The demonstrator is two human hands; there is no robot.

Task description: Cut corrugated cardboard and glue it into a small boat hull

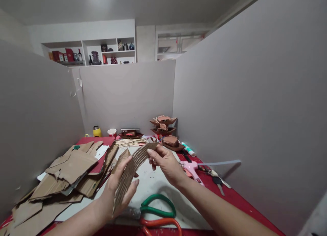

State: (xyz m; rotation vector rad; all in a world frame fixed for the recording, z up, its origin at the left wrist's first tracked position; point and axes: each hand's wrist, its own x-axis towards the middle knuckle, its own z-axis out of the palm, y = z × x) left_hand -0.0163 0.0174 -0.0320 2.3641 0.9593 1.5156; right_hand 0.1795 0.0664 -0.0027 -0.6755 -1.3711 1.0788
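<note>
A curved strip of ribbed brown cardboard [133, 168] is held between both hands above a pale work board [155, 185]. My left hand [119, 186] grips its lower part, the thumb on one side and the fingers on the other. My right hand [166, 161] pinches the upper end between thumb and fingers. Another small cardboard piece [122, 157] shows just behind my left hand, and I cannot tell whether it is held. Below the hands lie scissors with a green handle loop [158, 205] and an orange one [162, 223].
Torn cardboard sheets [74, 164] are piled at the left. A pink glue gun [191, 169] and keys [217, 183] lie at the right. Toward the back are thin sticks [130, 142], brown cardboard boats [163, 125], a paper cup [111, 132] and a yellow bottle [96, 131]. Grey partitions enclose the table.
</note>
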